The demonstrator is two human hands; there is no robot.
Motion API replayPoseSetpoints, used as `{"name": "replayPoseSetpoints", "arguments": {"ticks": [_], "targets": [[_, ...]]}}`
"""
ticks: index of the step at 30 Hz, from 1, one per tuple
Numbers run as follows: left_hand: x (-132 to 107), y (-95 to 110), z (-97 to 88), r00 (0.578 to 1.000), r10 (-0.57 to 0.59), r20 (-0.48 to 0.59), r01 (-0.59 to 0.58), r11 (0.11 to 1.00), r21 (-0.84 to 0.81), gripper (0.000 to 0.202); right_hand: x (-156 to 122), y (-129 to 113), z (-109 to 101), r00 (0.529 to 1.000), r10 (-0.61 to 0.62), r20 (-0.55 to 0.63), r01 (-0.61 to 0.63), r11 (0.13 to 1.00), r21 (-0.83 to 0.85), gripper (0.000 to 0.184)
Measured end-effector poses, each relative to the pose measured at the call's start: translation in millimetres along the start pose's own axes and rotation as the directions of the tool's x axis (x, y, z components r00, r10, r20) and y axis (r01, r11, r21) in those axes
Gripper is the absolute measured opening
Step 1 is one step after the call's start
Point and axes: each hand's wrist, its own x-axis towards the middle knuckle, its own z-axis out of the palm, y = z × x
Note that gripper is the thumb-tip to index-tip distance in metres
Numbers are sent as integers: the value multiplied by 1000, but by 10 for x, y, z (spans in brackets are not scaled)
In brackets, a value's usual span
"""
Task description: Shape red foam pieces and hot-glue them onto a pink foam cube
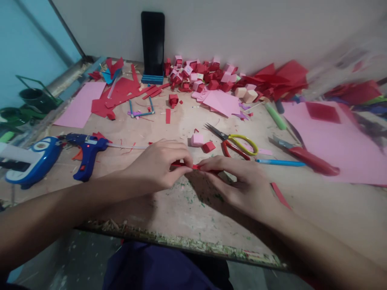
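Scissors [223,136] lie behind the paper strip [196,166], right of the glue gun [88,151].

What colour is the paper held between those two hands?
The paper is red, seen best in the head view.

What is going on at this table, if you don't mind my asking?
A person is holding a small red piece at the fingertips, with the left hand and right hand at opposite ends. Just beyond lie a pink block, a red block and scissors. A blue glue gun lies to the left, and many red and pink cubes are heaped at the back.
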Motion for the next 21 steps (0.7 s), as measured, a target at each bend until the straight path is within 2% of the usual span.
{"name": "replayPoseSetpoints", "arguments": {"ticks": [5, 9, 12, 17, 21], "targets": [[1, 8, -20, 1000, 4, -21, -2, 999, 52, 11, -3, -12, 9, 998, 58, -8, -58, 998, -17, 13], [5, 38, -32, 999, 9, -32, -6, 995, 99, 10, -8, -20, 23, 999, 45, -5, -45, 998, -34, 17], [1, 34, -20, 999, 11, -34, -7, 994, 105, 10, -16, -8, 33, 999, 41, -23, -42, 998, -36, 14], [-2, -16, 6, 999, -14, 42, 8, 992, 129, 11, -22, 13, 52, 999, 30, -28, -31, 999, -38, 14], [-6, -44, 14, 995, 18, 97, -34, 986, 165, 16, -19, -7, 55, 1000, 4, -11, -5, 998, -69, 14]]}}
